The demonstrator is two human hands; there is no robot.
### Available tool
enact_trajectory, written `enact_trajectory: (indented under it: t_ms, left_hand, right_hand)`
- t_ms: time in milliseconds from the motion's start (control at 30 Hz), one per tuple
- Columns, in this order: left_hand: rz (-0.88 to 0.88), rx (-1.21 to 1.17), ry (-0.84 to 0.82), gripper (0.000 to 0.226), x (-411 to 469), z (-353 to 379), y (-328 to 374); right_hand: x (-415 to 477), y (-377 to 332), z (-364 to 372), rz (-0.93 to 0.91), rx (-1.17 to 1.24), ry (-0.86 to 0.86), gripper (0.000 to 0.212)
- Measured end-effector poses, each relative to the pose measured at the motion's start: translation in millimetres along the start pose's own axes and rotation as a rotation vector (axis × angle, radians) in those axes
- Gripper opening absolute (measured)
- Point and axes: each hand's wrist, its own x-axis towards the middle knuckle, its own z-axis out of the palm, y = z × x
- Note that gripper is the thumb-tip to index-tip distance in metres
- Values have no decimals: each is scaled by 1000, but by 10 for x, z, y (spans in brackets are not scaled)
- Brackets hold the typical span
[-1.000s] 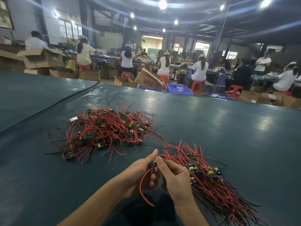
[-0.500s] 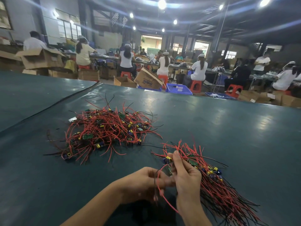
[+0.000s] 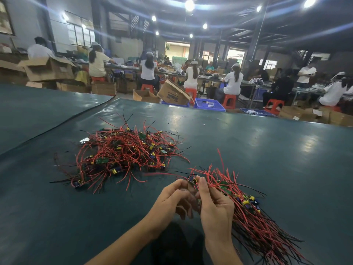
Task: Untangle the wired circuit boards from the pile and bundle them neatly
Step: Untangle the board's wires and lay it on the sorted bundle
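Two heaps of red and black wire lie on a dark green desk (image 3: 267, 150) whose glossy cover has a seam running off toward ten o'clock. Beyond its far edge, at twelve o'clock, is a workshop hall: workers (image 3: 148, 70) seated on red stools (image 3: 229, 100), cardboard boxes (image 3: 172, 95), a blue crate (image 3: 209, 105) and ceiling lamps (image 3: 189, 5).

The tangled pile (image 3: 122, 155) sits toward ten o'clock on the desk, its wires pointing every way. The bundle (image 3: 254, 222) lies at four o'clock. Its long axis runs from ten to four o'clock, with the small boards at the ten o'clock end and the loose tails fanning toward four.

The right hand (image 3: 215, 209) grips the bundle near its board end. The left hand (image 3: 170, 203), fingers curled, pinches one board (image 3: 192, 181) just beside the right thumb.
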Motion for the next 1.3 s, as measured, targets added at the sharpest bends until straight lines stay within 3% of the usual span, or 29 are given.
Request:
enact_trajectory:
  t_ms: [100,200,367,567,700,967,1067,1300]
  left_hand:
    - [-7,27,-21,24,-16,25,14]
    - [-34,8,61,44,-18,75,43]
    - [-4,-44,167,39,18,33,41]
    - [113,92,198,57,68,-20,53]
    - [114,107,195,54,76,-59,63]
    - [85,46,207,52,71,-137,94]
    - [61,61,188,49,70,-136,82]
    - [76,133,154,30,80,-85,27]
  right_hand:
    - [-9,-19,2,-56,-12,-11,33]
    - [-15,1,9,-76,-52,-72,33]
    - [-25,40,6,-36,-83,-158,33]
    - [78,18,-28,195,40,49,25]
    - [196,-38,-135,300,134,174,27]
    - [261,-61,-235,268,233,271,26]
    - [207,-30,-178,269,167,200,25]
    - [3,30,13,187,-36,-179,32]
